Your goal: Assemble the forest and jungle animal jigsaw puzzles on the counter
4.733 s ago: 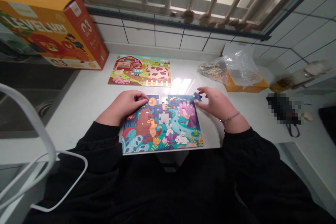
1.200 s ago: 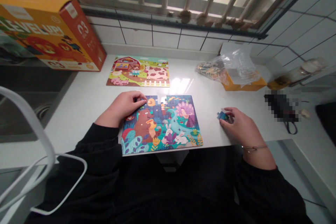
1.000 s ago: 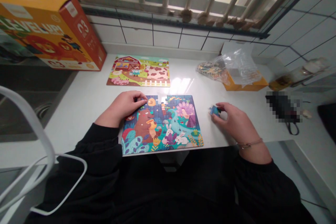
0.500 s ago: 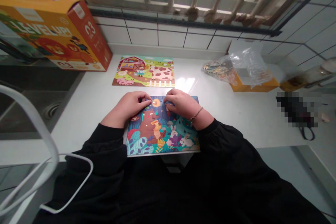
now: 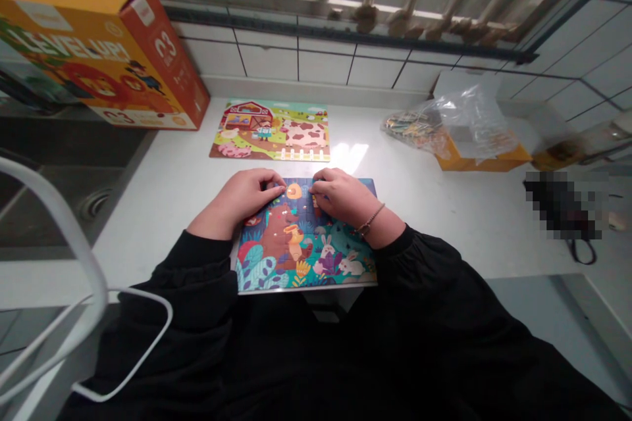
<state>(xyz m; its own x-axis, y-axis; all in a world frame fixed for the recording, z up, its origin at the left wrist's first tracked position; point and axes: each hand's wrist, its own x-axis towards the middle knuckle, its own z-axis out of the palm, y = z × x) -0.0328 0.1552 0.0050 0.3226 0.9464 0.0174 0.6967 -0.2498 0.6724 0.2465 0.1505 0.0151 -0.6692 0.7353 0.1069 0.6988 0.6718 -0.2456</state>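
A jigsaw puzzle (image 5: 276,237) of a bear, a fox and rabbits lies on the counter close in front of me, near its front edge. At its upper left, my left hand (image 5: 251,194) is closed, with thumb and forefinger drawn together at the picture's edge. My right hand (image 5: 343,194) is closed over the upper right part, its bent fingertips pressed to the surface. What lies under the right fingers is hidden. Beyond both hands lies a farm puzzle (image 5: 269,131) with a cow, pigs and a red barn.
An orange box (image 5: 99,52) stands at the back left, beside the dark sink (image 5: 49,191). On the right, a clear bag (image 5: 415,128) of small pieces leans on an open orange box (image 5: 484,163). A blurred-out black object (image 5: 560,204) lies farther right. A white cable (image 5: 89,243) loops at left.
The camera view has shifted slightly. Both hands keep nearly the same place on the jigsaw puzzle, and nothing else has visibly moved.
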